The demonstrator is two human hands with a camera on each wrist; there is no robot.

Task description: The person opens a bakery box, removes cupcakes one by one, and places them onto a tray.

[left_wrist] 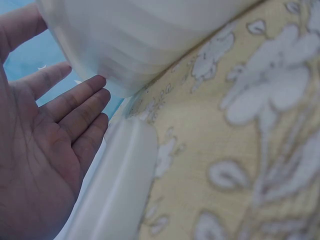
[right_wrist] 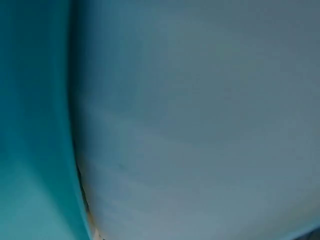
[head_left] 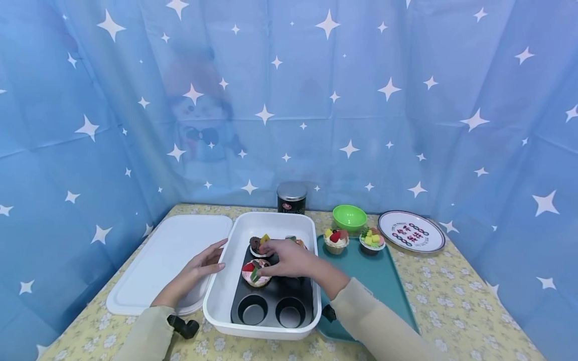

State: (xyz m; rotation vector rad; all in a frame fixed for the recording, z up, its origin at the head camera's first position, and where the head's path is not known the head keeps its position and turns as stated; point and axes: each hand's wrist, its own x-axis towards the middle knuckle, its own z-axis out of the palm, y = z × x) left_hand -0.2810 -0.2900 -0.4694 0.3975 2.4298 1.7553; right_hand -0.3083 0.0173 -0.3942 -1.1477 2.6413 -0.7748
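A white tub (head_left: 217,306) holds a dark muffin tin (head_left: 271,297) with toy cupcakes in it. My right hand (head_left: 293,260) reaches over the tin. Its thumb overlaps a pink-cream cupcake (head_left: 249,276) with strawberry and kiwi, and its fingertips lie over a brown-topped cupcake (head_left: 255,244) behind. Partly hidden behind this hand is another cupcake (head_left: 291,238). Two front cups of the tin are bare. My left hand (head_left: 196,273) stands at the tub's left wall, fingers extended; the left wrist view shows straight fingers (left_wrist: 82,102) right at the wall. The right wrist view holds no hand.
A white lid (head_left: 153,265) lies left of the tub. To the right, a teal tray (head_left: 375,281) carries two cupcakes, a white-cream one (head_left: 335,240) and a fruit-topped one (head_left: 372,239). Behind are a black canister (head_left: 291,200), a green bowl (head_left: 349,217) and a printed plate (head_left: 411,232).
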